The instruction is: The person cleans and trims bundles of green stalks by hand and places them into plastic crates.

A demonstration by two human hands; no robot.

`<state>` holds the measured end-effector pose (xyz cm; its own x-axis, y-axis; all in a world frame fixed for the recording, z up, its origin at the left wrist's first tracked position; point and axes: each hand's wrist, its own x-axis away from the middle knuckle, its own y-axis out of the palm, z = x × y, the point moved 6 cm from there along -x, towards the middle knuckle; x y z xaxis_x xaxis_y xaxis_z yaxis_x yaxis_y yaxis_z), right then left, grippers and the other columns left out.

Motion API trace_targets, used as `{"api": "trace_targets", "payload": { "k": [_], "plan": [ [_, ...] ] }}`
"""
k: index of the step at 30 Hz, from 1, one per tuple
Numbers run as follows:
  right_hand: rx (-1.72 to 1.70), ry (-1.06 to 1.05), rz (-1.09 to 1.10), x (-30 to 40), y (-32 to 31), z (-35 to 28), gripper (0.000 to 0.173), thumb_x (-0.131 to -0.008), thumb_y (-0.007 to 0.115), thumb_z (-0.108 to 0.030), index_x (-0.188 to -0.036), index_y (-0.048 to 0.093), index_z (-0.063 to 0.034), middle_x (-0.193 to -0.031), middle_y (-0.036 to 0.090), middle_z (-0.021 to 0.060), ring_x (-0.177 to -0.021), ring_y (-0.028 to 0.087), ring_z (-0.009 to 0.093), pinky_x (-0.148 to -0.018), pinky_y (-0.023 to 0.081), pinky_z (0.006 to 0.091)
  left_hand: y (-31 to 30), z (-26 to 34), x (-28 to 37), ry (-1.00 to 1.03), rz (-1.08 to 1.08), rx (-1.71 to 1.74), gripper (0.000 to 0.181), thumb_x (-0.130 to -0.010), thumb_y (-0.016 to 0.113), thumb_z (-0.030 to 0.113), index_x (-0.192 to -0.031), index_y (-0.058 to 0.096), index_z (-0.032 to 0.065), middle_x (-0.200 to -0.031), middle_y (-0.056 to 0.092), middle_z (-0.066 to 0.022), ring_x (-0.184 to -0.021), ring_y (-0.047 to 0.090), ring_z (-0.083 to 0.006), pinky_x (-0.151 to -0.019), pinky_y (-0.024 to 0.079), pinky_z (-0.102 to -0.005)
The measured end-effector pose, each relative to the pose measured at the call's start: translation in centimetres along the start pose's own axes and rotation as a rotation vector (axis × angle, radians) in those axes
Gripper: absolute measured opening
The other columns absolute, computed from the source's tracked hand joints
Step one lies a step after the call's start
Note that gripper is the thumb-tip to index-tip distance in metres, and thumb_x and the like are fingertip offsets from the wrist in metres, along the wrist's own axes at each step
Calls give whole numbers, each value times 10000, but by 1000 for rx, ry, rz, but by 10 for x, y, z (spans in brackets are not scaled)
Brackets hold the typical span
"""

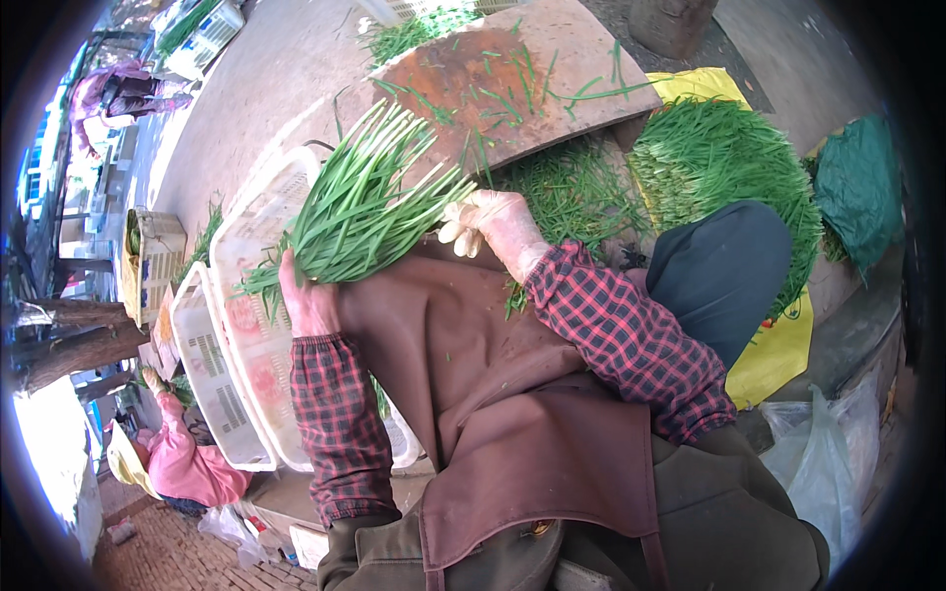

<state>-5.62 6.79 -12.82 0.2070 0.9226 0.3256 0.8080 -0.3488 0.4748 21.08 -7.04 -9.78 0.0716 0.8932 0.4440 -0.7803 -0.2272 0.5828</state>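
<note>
A loose bunch of garlic chives [362, 199], leaves green and stem ends pale, lies fanned out above my lap. My left hand [307, 295] grips its leafy end, with the fingers mostly hidden beneath the leaves. At the pale ends of some stalks, my right hand [488, 218] pinches them between thumb and curled fingers; its fingertips have whitish coverings. Under both hands spreads a brown apron [458, 325] over my lap. Just beyond the bunch stands a low board [473, 81], stained reddish-brown and strewn with cut green bits.
White plastic crates [244, 310] stand close at my left. To the right, a large heap of chives [732, 162] rests on a yellow sheet [776, 362]. Trimmings [569, 185] lie under the board. One person in pink [192, 458] sits at left; another person [118, 96] is farther off.
</note>
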Motion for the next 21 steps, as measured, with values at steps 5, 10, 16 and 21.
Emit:
{"api": "trace_targets", "payload": {
  "k": [5, 10, 16, 21],
  "plan": [
    [20, -2, -46, 9, -1, 4, 137, -955, 584, -88, -943, 667, 20, -774, 716, 121, -536, 610, 120, -477, 459, 246, -9, 3, -8, -28, -63, -25, 446, -996, 499, 254, -1359, 494, -5, -1360, 548, -170, -1247, 514, -328, -1083, 412, -503],
    [-55, 13, 93, 21, -35, -12, 162, -887, 573, -35, -976, 682, 44, -773, 717, 131, -520, 606, 120, -460, 446, 235, -3, 4, 0, -42, 18, -42, 424, -1009, 448, 249, -1332, 520, -16, -1332, 569, -182, -1219, 536, -324, -1076, 417, -488],
    [525, -330, 150, 10, -77, -24, 165, -902, 629, -123, -1000, 705, -15, -884, 724, 80, -766, 685, 175, -711, 546, 267, 7, 6, 4, -33, -74, -25, 426, -1023, 413, 249, -1328, 514, -33, -1331, 566, -188, -1210, 537, -318, -1080, 415, -477],
    [515, -385, -44, 9, -28, -32, 405, -824, 778, -118, -1191, 662, 8, -1141, 683, 116, -1030, 648, 153, -912, 508, 292, -9, 8, -6, -77, -131, 38, 386, -962, 556, 187, -1280, 563, -32, -1294, 604, -189, -1190, 569, -350, -1072, 433, -523]
  ]
}}
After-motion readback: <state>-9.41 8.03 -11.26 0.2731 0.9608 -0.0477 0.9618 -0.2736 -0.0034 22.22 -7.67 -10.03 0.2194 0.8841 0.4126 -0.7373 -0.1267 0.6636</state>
